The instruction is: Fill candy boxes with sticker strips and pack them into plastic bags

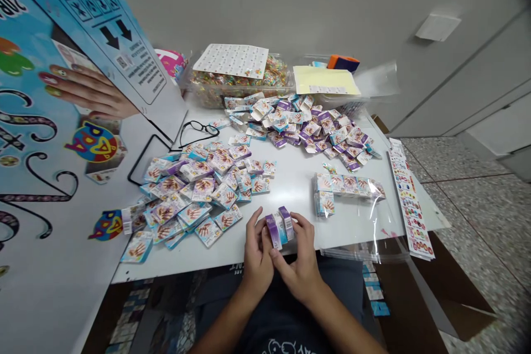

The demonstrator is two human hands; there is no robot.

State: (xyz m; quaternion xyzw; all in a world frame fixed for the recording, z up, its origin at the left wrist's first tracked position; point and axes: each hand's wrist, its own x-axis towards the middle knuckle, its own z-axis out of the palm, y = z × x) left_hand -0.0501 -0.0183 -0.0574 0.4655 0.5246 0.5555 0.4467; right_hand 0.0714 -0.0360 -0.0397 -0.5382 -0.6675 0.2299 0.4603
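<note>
Near the table's front edge, a short row of small purple and blue boxes (279,228) stands between my two hands. My left hand (257,249) has its fingers curled against the left end of the row. On the other end presses my right hand (301,257), its thumb reaching in at the front. To the left lies a heap of similar small boxes (203,188). A clear plastic bag (365,227) on the right has several boxes (348,184) lined up inside it.
Opened small boxes (298,124) are piled at the back. Behind them stand a tub of colourful small packets (274,74) and another clear tub (357,99). Sticker sheets (409,199) lie along the right edge. Glasses (199,128) rest beside a large printed carton (136,66) on the left.
</note>
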